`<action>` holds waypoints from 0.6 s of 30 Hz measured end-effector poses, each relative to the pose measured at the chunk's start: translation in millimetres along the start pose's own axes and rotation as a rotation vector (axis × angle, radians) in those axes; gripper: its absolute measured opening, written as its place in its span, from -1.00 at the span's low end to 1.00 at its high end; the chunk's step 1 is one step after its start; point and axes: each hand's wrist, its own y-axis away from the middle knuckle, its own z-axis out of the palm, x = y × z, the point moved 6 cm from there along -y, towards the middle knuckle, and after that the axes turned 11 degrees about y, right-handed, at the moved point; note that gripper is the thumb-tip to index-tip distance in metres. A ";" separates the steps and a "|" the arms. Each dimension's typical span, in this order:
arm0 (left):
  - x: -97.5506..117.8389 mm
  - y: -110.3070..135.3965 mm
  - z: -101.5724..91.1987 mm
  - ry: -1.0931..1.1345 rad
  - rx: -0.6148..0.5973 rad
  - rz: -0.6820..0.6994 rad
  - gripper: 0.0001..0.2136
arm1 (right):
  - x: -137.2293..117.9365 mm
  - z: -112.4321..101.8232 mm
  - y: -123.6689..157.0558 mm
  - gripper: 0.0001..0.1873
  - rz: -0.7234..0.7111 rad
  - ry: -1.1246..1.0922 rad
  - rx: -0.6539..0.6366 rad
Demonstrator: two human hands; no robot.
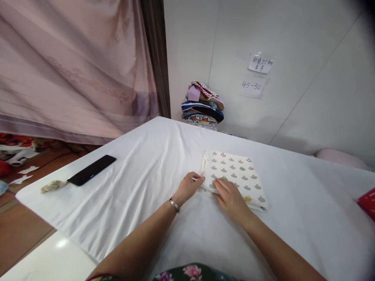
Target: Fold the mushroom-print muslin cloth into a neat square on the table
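A folded cream cloth, printed with grey mushroom-like shapes and a few red, green and yellow ones, lies on the white-covered table. My left hand, with a silver band at the wrist, pinches the cloth at its near left corner between thumb and fingers. On top of the cloth near its front edge rests my right hand, fingers stretched out and close together. Its thumb sits by the front edge, partly hidden. Layers of fabric show along the cloth's left side.
A black phone-like slab and a small beige bundle lie at the table's left. Behind the far edge rises a stack of folded fabrics. A pink curtain hangs at left; something red sits at the right edge.
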 end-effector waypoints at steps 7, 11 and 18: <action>7.2 12.3 -0.4 -0.024 -0.007 0.138 -0.72 | -16.8 19.6 -8.7 -0.58 0.026 0.008 0.034; 7.7 14.3 5.8 -0.075 -0.023 0.182 -0.80 | -3.9 18.6 -11.4 -0.61 0.092 -0.121 -0.022; 10.3 14.9 10.4 -0.123 0.001 0.232 -0.70 | 77.2 10.2 -76.7 -0.58 0.391 -0.073 -0.101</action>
